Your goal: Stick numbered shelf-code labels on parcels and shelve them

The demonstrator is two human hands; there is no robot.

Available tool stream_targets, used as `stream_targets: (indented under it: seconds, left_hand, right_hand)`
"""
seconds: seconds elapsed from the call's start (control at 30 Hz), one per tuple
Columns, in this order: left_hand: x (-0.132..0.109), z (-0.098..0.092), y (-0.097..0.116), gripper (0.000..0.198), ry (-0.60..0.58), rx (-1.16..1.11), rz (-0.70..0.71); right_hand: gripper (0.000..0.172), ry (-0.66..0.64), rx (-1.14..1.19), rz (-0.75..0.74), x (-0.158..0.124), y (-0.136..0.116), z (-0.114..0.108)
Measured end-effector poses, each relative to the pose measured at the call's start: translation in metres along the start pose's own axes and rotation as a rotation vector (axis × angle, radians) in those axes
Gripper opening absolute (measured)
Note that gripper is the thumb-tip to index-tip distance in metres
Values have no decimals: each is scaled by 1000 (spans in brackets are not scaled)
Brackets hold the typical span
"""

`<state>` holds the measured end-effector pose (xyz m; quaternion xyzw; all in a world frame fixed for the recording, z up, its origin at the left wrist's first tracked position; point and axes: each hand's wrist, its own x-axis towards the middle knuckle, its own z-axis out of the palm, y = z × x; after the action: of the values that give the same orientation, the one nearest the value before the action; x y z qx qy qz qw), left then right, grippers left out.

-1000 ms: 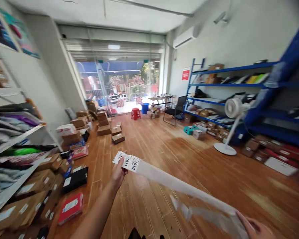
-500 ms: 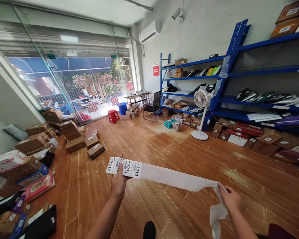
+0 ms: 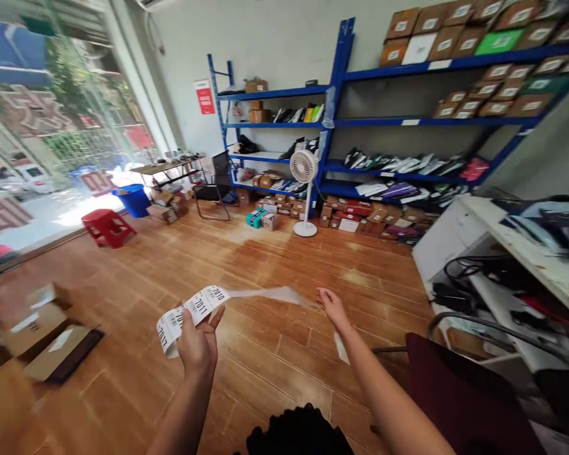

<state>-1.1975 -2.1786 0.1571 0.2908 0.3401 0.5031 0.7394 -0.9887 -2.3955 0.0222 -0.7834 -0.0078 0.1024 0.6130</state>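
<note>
A strip of white labels [image 3: 199, 304] printed with numbers such as 7010, 7011 and 7017 curves through my left hand [image 3: 198, 341], its thumb over the labels and its fingers behind them. From the 7010 label a blank white strip [image 3: 270, 294] runs to the right, narrow and twisted. My right hand [image 3: 334, 308] pinches the far end of this blank strip. A loose white tail [image 3: 341, 347] hangs below the right wrist, partly hidden by the forearm.
Blue shelves [image 3: 374, 123] with parcels line the wall behind a white standing fan [image 3: 305, 189]. A cluttered white desk [image 3: 497, 253] and dark red chair [image 3: 455, 385] stand right. Cartons [image 3: 38, 328], a red stool [image 3: 107, 227] and a blue bucket [image 3: 133, 200] are left.
The view has swung right, bringing the desk and chair in. My hands have come closer together, the label end now curls downward, and the blank strip has turned edge-on.
</note>
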Motion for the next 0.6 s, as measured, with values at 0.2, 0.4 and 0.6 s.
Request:
stream_targets:
  seconds: [0.2,0.4,0.6]
  left_hand:
    - [-12,80,-78,42,-300,36,-119]
    - [-24,122,-193,62,-563,233,-206]
    - [26,173,-247,53,-626,261,-21]
  right_hand:
    - [64,-451,266,40,-10,-41,-28]
    - [64,-553,747,36,38,-67,-22]
    - [50,-325,860,-50,141,-88,-8]
